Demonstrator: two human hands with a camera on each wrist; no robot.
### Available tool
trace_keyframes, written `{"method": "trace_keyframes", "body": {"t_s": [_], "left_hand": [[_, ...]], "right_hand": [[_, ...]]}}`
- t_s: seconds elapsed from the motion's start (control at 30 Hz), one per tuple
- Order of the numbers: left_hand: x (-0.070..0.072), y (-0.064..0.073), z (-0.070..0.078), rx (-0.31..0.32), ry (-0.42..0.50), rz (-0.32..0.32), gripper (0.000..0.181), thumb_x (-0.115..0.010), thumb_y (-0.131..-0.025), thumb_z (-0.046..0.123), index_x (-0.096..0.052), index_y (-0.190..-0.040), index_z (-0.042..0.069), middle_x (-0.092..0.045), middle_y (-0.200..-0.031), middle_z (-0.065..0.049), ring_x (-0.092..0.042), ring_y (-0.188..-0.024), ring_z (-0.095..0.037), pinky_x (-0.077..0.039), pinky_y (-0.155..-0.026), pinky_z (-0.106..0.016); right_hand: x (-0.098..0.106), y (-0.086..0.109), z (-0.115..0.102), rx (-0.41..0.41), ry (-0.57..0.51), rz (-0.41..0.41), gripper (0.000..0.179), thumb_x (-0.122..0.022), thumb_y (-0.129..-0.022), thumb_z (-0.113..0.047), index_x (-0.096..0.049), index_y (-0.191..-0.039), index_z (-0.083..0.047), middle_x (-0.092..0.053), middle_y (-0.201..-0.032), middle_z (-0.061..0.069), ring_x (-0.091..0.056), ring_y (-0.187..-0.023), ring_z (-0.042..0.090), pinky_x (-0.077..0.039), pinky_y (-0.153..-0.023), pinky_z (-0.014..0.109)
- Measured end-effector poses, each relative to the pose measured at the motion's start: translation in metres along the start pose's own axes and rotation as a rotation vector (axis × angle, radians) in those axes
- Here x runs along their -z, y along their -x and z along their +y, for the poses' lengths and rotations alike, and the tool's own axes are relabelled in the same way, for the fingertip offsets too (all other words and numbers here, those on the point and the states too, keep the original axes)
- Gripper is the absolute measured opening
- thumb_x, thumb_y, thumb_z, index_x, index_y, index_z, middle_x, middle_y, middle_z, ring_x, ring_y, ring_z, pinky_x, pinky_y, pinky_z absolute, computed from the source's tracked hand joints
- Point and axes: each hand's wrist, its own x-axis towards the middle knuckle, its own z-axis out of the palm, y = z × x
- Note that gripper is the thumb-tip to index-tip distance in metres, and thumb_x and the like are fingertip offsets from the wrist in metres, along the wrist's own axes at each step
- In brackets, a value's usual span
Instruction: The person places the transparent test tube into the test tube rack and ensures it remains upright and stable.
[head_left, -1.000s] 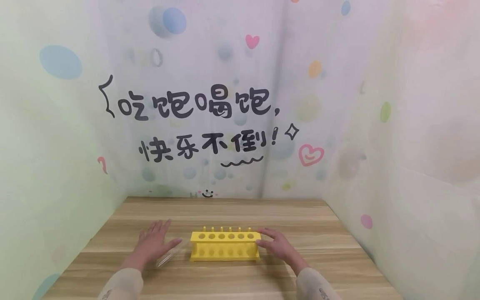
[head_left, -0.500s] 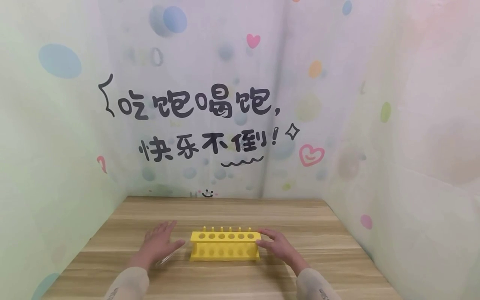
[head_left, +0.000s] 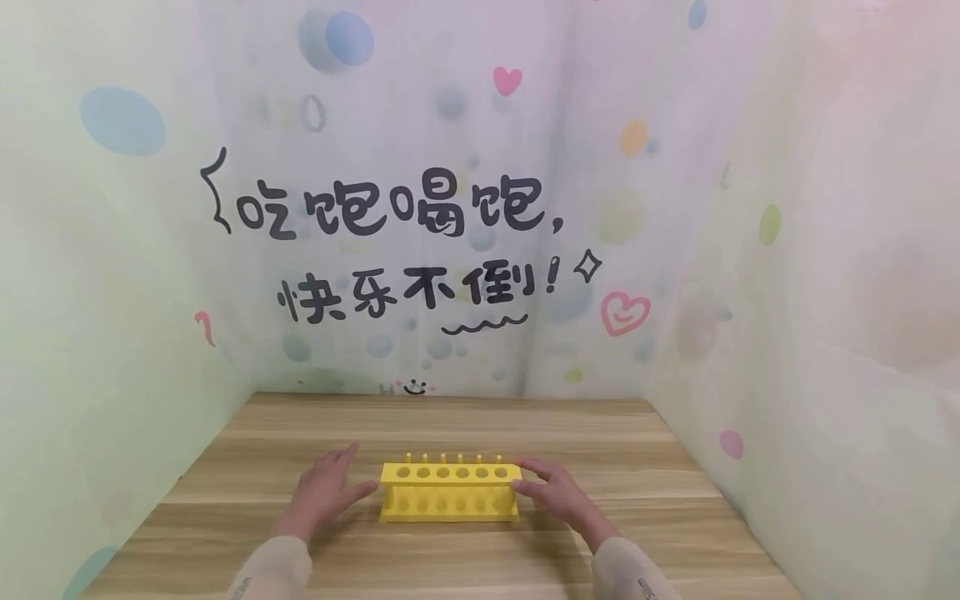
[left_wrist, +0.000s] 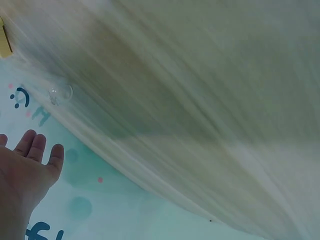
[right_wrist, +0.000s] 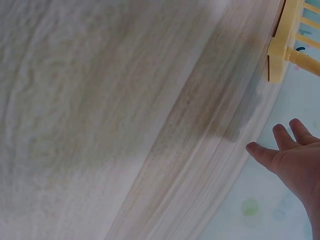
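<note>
A yellow test tube rack [head_left: 450, 482], with a row of holes and short pegs behind, stands upright mid-table in the head view. My right hand [head_left: 558, 492] holds its right end, thumb at the front edge of the top plate and index finger at the back. In the right wrist view the other fingers [right_wrist: 285, 137] stretch out free. My left hand [head_left: 324, 493] hovers with spread fingers at the rack's left end, thumb tip very close; contact cannot be told. A transparent tube [left_wrist: 60, 94] shows its round end in the left wrist view, near that hand.
The wood-grain table [head_left: 450, 425] meets a patterned backdrop [head_left: 420, 125] with printed writing at its far edge. Similar sheets [head_left: 97, 275] hang along the left and right sides.
My left hand has moved right, towards the rack. The clear tube seen beside it earlier no longer shows in the head view. The right hand and rack have stayed put.
</note>
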Motion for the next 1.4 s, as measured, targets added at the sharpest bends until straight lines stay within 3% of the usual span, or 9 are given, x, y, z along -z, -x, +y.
{"method": "trace_keyframes", "body": {"t_s": [0.47, 0.8, 1.4], "left_hand": [[-0.015, -0.006, -0.005, 0.036, 0.051, 0.041, 0.074, -0.072, -0.089, 0.037, -0.043, -0.144, -0.004, -0.043, -0.145, -0.031, -0.036, -0.132, -0.053, -0.029, -0.105, -0.070], [-0.021, -0.006, -0.007, 0.043, 0.073, 0.052, 0.064, -0.074, -0.088, 0.032, -0.052, -0.136, -0.004, -0.057, -0.130, -0.029, -0.051, -0.119, -0.050, -0.036, -0.098, -0.069], [-0.027, -0.006, 0.002, 0.073, 0.114, 0.044, 0.055, -0.073, -0.088, 0.016, -0.053, -0.134, -0.007, -0.054, -0.133, -0.030, -0.052, -0.120, -0.049, -0.039, -0.102, -0.063]], "right_hand": [[-0.003, 0.003, -0.001, 0.007, 0.011, 0.005, 0.055, -0.068, -0.094, -0.036, -0.057, -0.139, -0.007, -0.047, -0.146, 0.022, -0.035, -0.137, 0.050, -0.031, -0.107, 0.067], [-0.003, 0.003, -0.001, 0.012, 0.005, 0.001, 0.055, -0.068, -0.094, -0.036, -0.057, -0.139, -0.005, -0.049, -0.145, 0.022, -0.036, -0.137, 0.049, -0.032, -0.107, 0.066], [0.000, 0.000, 0.001, 0.017, 0.003, 0.005, 0.058, -0.068, -0.094, -0.036, -0.056, -0.139, -0.004, -0.050, -0.145, 0.021, -0.037, -0.137, 0.048, -0.031, -0.108, 0.066]]}}
